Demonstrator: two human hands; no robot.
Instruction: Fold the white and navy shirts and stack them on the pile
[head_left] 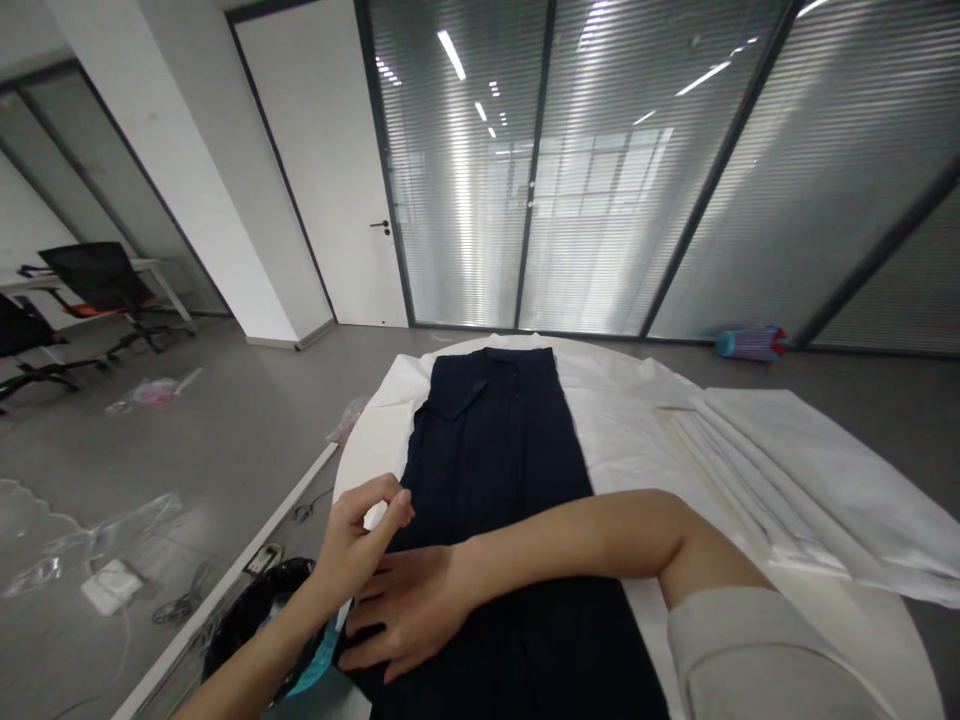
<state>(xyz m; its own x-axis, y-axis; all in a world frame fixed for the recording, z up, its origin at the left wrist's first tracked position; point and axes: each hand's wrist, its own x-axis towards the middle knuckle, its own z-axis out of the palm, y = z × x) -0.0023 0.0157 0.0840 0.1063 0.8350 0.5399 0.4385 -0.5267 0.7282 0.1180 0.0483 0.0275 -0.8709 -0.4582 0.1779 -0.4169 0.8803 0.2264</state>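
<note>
Navy trousers [487,450] lie lengthwise on a white cloth-covered table [622,430], waistband at the far end. A loose strip of the same fabric lies near the waistband's left side. My right hand [412,610] reaches across and rests palm down on the trousers' left edge, fingers spread. Just above it my left hand [364,535] is raised, its fingers curled in and the thumb close to the index finger. White shows through the gap, and I see nothing between its fingertips. The near end of the trousers runs out of view.
Folded white cloth [810,470] is piled on the table's right side. A black-lined bin [259,630] stands beside the left edge. Cables, clear plastic [97,540] and a white box [112,587] lie on the floor. Beyond are an office chair [97,280] and a glass partition [600,180].
</note>
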